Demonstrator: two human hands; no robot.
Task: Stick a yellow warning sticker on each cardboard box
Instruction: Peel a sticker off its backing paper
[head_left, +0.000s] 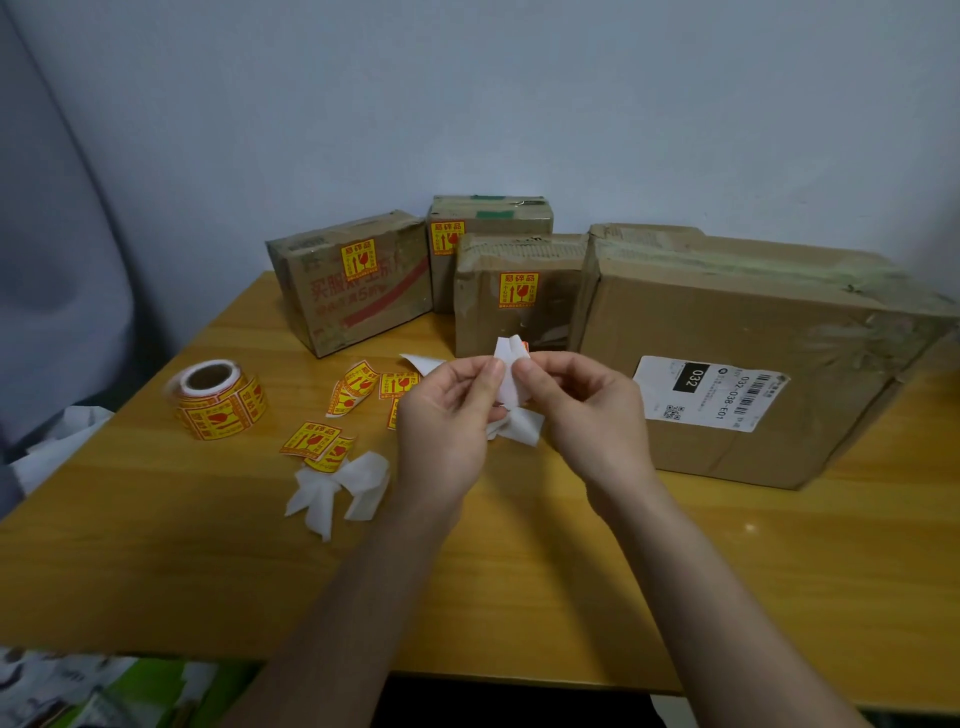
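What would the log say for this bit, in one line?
step: peeling sticker off backing | left hand: pinches it | right hand: pinches it | stickered boxes: three | big box: no yellow sticker visible

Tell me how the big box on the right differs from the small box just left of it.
The big box lies flat and wide; the small box stands narrower. The small box carries a yellow warning sticker; the big box shows none, only a white shipping label. Both are taped brown cardboard.

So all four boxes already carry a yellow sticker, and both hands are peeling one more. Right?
No, only three do. The head view shows the large box on the right with only a white shipping label. Both hands, left hand and right hand, are peeling a sticker.
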